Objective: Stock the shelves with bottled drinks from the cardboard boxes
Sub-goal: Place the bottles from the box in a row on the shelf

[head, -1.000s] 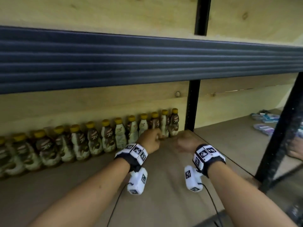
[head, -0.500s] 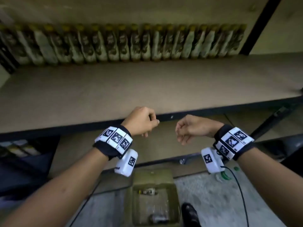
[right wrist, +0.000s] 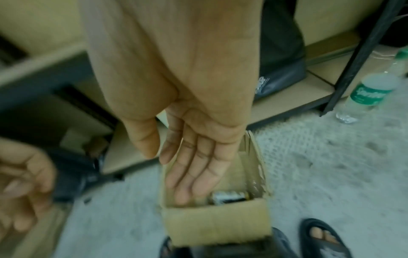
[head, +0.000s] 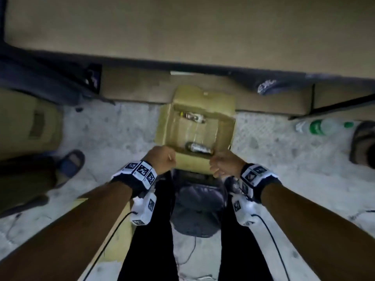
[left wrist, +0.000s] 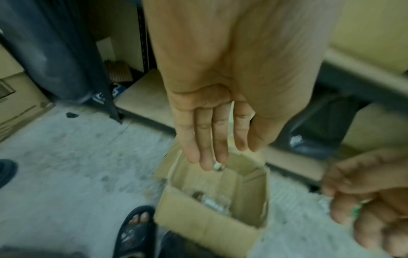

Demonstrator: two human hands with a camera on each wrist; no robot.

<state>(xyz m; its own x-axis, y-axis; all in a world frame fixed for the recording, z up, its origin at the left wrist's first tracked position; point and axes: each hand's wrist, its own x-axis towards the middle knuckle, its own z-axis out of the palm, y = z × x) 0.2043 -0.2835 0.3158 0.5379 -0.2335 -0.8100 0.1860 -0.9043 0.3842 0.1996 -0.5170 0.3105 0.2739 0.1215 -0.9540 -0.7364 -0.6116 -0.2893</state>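
An open cardboard box (head: 164,126) stands on the floor below the shelf board (head: 182,27). Two bottled drinks lie inside, one at the far end (head: 192,117) and one at the near end (head: 197,148). My left hand (head: 162,161) hovers over the box's near left corner. In the left wrist view this left hand (left wrist: 212,157) has straight fingers and holds nothing. My right hand (head: 225,166) is over the near right corner. Seen from the right wrist, the right hand (right wrist: 187,183) is empty, its fingers reaching over the box (right wrist: 216,221) above a bottle (right wrist: 229,199).
A green-labelled water bottle (head: 320,126) lies on the floor at right, beside someone's sandalled foot (head: 363,142). Another sandalled foot (head: 70,165) and a closed cardboard box (head: 26,122) are at left. A dark bag (head: 267,86) sits on the low shelf.
My view has dropped from the shelf with its row of bottles to the floor. Both hands came down from shelf height to just above the open box, and their fingers straightened.
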